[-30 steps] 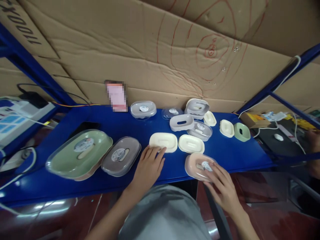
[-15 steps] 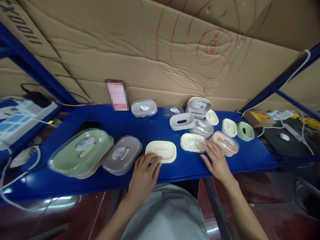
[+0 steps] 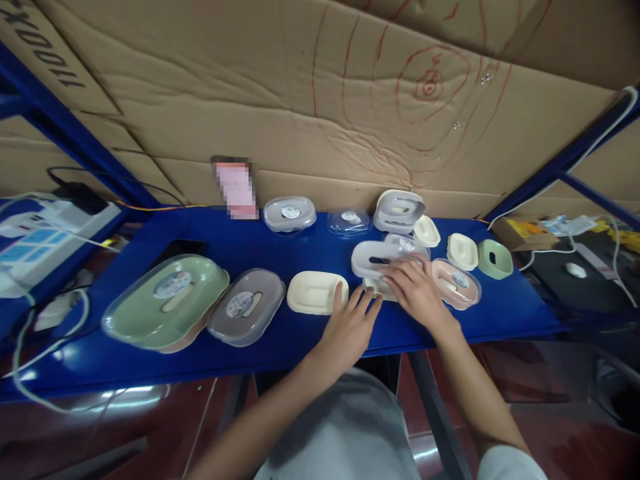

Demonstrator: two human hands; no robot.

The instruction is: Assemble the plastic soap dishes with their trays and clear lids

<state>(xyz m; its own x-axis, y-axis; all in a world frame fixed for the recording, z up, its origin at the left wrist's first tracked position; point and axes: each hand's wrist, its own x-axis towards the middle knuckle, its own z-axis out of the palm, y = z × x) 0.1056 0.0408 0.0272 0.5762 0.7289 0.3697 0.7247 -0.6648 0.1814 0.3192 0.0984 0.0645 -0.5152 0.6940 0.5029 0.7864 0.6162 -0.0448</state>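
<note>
Brown cardboard (image 3: 200, 87) backs the blue tabletop (image 3: 310, 347) I'm watching through the head camera, its right part marked with red rings. Near the front, right of centre, the lilac-grey slotted piece (image 3: 361, 257) lies behind and partly over a cream piece (image 3: 386, 291). The right hand (image 3: 419, 292) bends its fingers over the grey piece's right front edge; I can't tell whether they grip it. The left hand (image 3: 354, 325) is loosely open, fingers spread, its tips at the cream piece's left front side, and I see nothing in its palm. The leftmost finger overlaps the right end of a second cream piece (image 3: 313, 293). Just right of the right hand sits a pink box (image 3: 446, 275) with a clear lid. Over on the left, a large green box (image 3: 150, 310) stands beside a grey box (image 3: 247, 327), both clear-lidded.
</note>
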